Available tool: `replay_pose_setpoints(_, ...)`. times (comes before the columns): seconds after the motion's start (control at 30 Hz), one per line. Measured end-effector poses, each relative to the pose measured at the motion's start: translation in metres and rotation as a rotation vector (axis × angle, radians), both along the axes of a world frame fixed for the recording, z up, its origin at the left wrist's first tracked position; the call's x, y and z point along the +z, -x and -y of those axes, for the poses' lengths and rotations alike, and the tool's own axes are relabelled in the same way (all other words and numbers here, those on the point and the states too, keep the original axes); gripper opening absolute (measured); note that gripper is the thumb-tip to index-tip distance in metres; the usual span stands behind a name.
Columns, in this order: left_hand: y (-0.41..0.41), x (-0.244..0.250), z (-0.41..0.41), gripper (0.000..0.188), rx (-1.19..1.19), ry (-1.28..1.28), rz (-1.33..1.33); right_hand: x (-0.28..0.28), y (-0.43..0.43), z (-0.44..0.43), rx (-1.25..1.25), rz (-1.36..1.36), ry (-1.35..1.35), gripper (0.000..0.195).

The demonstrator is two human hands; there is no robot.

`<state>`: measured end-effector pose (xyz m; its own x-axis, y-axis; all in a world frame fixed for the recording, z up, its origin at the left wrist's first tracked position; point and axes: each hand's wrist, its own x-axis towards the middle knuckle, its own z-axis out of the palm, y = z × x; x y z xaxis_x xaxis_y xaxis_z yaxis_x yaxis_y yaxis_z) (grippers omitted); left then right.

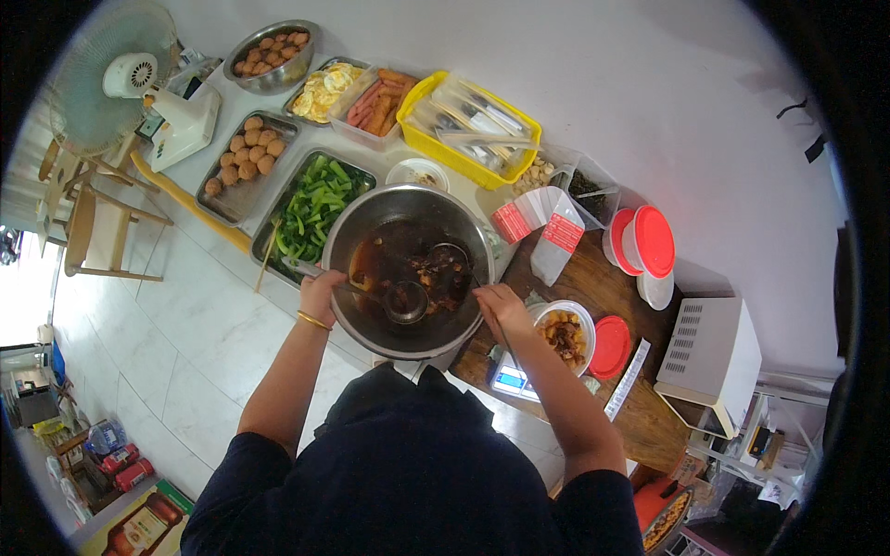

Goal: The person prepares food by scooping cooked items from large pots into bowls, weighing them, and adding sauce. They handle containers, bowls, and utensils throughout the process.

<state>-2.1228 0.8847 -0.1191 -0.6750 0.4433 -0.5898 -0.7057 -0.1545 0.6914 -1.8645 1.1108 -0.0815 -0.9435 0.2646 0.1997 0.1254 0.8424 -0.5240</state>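
A large metal bowl of dark brown sauce with pieces of meat stands right before me. My left hand, with a gold bangle at the wrist, grips the handle of a skimmer at the bowl's left rim. Its round head lies over the sauce. In my right hand is the thin handle of a ladle, whose head dips among the meat. To the right, a white round tub of food with brown topping rests on a digital scale, partly behind my right forearm.
Trays of leafy greens and brown balls lie left of the bowl. Behind are a yellow basket of packaged utensils and a box of sausages. Red lids, a microwave and a fan flank the work area.
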Motion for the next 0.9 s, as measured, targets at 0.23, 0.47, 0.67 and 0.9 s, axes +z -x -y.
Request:
replay_pose_setpoints(0.23,-0.004,0.002,-0.005,0.019,-0.027,-0.041,-0.118,-0.022,-0.014,0.023,-0.569,0.018,0.902,0.03)
replay_pose_setpoints(0.47,0.008,-0.027,0.008,0.033,-0.115,0.141,-0.336,-0.024,-0.007,0.036,-0.691,-0.158,1.176,0.03)
replay_pose_setpoints(0.67,0.004,-0.026,0.009,0.037,-0.117,0.089,-0.294,-0.006,-0.005,0.038,-0.624,-0.132,0.718,0.023)
replay_pose_setpoints(0.9,-0.007,-0.016,0.014,0.041,-0.17,0.086,-0.373,0.004,0.03,0.024,-0.22,-0.229,-0.102,0.028)
